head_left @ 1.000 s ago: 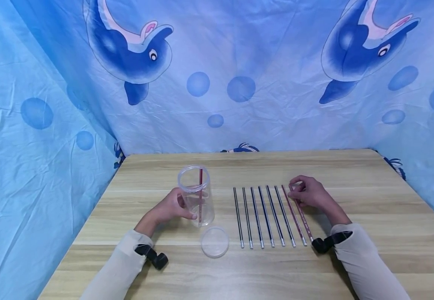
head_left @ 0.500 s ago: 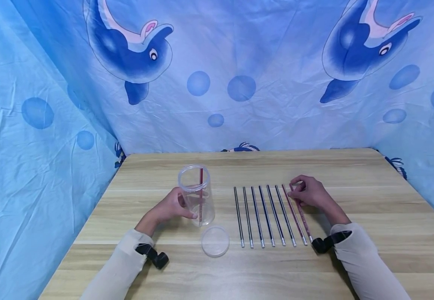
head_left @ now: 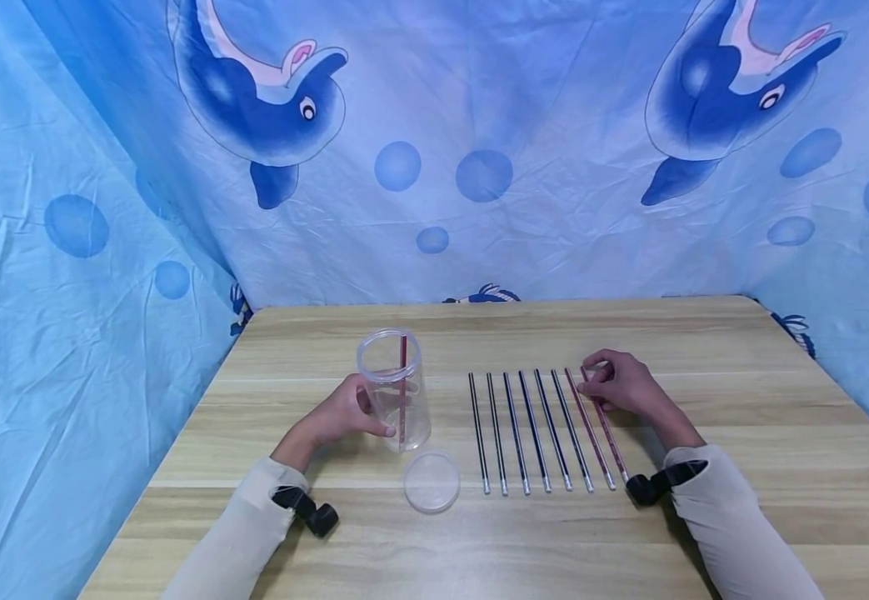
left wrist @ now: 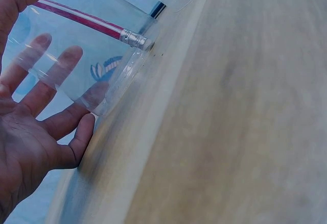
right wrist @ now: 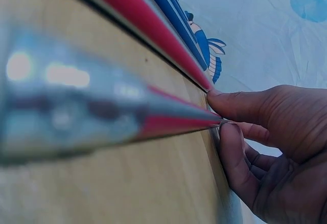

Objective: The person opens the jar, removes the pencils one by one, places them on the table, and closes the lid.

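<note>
My left hand (head_left: 340, 410) is curled round the side of a clear plastic jar (head_left: 421, 417) that stands upright without its lid. Inside it one red pencil (head_left: 402, 396) stands, its eraser end down at the jar's base in the left wrist view. At the far right of a row of pencils, my right hand (head_left: 620, 383) pinches the far end of a red pencil (head_left: 612, 442) between thumb and finger. Its metal eraser end (right wrist: 61, 96) looms blurred in the right wrist view. Another red pencil (head_left: 591, 433) lies just left of it, close to the thumb.
Several dark pencils (head_left: 534, 432) lie side by side on the wooden table (head_left: 524, 558), eraser ends toward me. A round clear lid (head_left: 432, 483) lies in front of the jar. Blue dolphin-print cloth (head_left: 434, 100) hangs behind the table and at its sides.
</note>
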`<state>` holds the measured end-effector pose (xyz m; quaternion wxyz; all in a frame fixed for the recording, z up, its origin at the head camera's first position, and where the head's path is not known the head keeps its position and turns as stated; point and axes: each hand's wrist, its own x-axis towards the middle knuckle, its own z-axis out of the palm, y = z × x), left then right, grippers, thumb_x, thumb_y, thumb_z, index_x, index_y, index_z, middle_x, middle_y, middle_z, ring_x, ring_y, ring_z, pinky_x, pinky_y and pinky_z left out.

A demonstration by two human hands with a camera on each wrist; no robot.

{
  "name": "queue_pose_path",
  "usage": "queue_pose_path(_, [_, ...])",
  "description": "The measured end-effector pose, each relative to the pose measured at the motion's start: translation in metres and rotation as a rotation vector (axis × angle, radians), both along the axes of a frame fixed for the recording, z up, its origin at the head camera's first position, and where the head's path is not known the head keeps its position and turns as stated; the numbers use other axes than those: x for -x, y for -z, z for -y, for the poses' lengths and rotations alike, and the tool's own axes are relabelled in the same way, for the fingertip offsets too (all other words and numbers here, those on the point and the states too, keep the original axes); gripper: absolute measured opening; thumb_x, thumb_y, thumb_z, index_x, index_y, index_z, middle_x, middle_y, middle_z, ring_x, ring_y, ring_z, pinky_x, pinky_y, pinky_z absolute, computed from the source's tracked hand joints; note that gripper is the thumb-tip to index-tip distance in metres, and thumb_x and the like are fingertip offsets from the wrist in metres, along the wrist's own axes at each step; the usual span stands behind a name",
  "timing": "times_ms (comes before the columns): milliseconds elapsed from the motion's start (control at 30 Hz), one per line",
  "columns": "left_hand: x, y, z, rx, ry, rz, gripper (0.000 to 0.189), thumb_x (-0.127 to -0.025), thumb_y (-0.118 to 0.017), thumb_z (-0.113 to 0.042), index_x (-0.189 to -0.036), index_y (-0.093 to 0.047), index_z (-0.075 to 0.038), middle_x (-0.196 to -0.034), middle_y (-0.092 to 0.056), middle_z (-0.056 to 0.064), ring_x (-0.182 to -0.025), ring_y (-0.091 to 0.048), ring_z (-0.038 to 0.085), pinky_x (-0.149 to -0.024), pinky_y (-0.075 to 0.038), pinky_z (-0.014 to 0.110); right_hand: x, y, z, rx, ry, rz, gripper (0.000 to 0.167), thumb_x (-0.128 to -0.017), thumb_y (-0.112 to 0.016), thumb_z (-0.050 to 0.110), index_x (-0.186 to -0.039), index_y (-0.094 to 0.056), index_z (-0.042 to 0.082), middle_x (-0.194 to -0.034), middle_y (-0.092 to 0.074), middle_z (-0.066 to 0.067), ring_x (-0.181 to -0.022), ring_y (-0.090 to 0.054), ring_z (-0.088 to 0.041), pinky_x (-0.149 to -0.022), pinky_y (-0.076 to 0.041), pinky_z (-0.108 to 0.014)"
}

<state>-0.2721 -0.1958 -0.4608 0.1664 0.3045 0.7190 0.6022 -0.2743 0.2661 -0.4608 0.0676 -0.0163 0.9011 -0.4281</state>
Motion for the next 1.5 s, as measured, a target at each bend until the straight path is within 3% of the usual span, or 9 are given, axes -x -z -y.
queue_pose_path(233, [0.0, -0.002, -0.001, -0.005, 0.017, 0.002, 0.075, -0.07, -0.085, 0.002, -0.136, -0.049, 0.011, -0.133, -0.058, 0.027, -0.124, -0.052, 0.048, -0.105, -0.043, 0.047, -0.001, 0.001, -0.003, 0.02, 0.005, 0.009, 0.048, -0.091, -0.073, 0.016, -0.129, -0.052, -0.006, -0.095, -0.063, -0.015, -0.075, -0.063, -0.02, -0.063, -0.057, -0.034])
queue_pose_path(633, [-0.001, -0.004, -0.001, 0.001, 0.014, -0.005, 0.074, -0.07, -0.085, 0.002, -0.135, -0.051, 0.009, -0.134, -0.058, 0.025, -0.124, -0.052, 0.046, -0.105, -0.044, 0.044, -0.005, -0.006, -0.002, 0.064, 0.016, 0.007, 0.046, -0.097, -0.066, 0.02, -0.131, -0.05, -0.005, -0.099, -0.061, -0.017, -0.077, -0.064, -0.022, -0.064, -0.057, -0.035])
queue_pose_path(967, [-0.001, -0.006, 0.001, 0.009, 0.015, -0.023, 0.074, -0.07, -0.085, 0.001, -0.136, -0.051, 0.006, -0.136, -0.055, 0.028, -0.126, -0.051, 0.046, -0.108, -0.037, 0.056, -0.019, -0.039, 0.028, 0.122, -0.081, -0.201, 0.044, -0.099, -0.063, 0.022, -0.135, -0.052, -0.001, -0.104, -0.064, -0.023, -0.078, -0.063, -0.038, -0.062, -0.058, -0.046])
queue_pose_path(1100, [-0.001, -0.005, 0.001, 0.004, 0.022, -0.022, 0.073, -0.07, -0.084, 0.002, -0.135, -0.052, 0.005, -0.136, -0.055, 0.027, -0.126, -0.051, 0.045, -0.108, -0.039, 0.05, -0.029, -0.053, 0.049, 0.136, -0.134, -0.266, 0.042, -0.1, -0.062, 0.023, -0.136, -0.053, 0.003, -0.104, -0.064, -0.018, -0.082, -0.063, -0.035, -0.062, -0.058, -0.048])
queue_pose_path(1233, [-0.002, -0.002, 0.002, -0.002, 0.029, -0.022, 0.072, -0.071, -0.083, 0.002, -0.136, -0.053, 0.004, -0.136, -0.057, 0.025, -0.125, -0.053, 0.043, -0.105, -0.044, 0.04, -0.044, -0.068, 0.073, 0.107, -0.186, -0.339, 0.043, -0.099, -0.064, 0.022, -0.138, -0.053, 0.006, -0.104, -0.066, -0.013, -0.083, -0.065, -0.028, -0.06, -0.058, -0.039])
queue_pose_path(1367, [-0.001, 0.002, 0.002, -0.016, 0.04, -0.017, 0.071, -0.072, -0.083, 0.002, -0.136, -0.053, 0.003, -0.136, -0.058, 0.023, -0.125, -0.053, 0.043, -0.104, -0.045, 0.04, -0.059, -0.079, 0.101, 0.067, -0.216, -0.402, 0.046, -0.098, -0.065, 0.022, -0.139, -0.054, 0.004, -0.106, -0.068, -0.008, -0.086, -0.066, -0.019, -0.062, -0.057, -0.029])
queue_pose_path(1500, [0.001, 0.002, 0.0, -0.015, 0.047, -0.015, 0.07, -0.073, -0.082, 0.002, -0.135, -0.052, 0.007, -0.136, -0.056, 0.028, -0.125, -0.052, 0.044, -0.105, -0.043, 0.045, -0.071, -0.086, 0.132, 0.057, -0.246, -0.476, 0.05, -0.096, -0.067, 0.023, -0.138, -0.053, 0.001, -0.108, -0.068, -0.008, -0.09, -0.068, -0.017, -0.068, -0.057, -0.026])
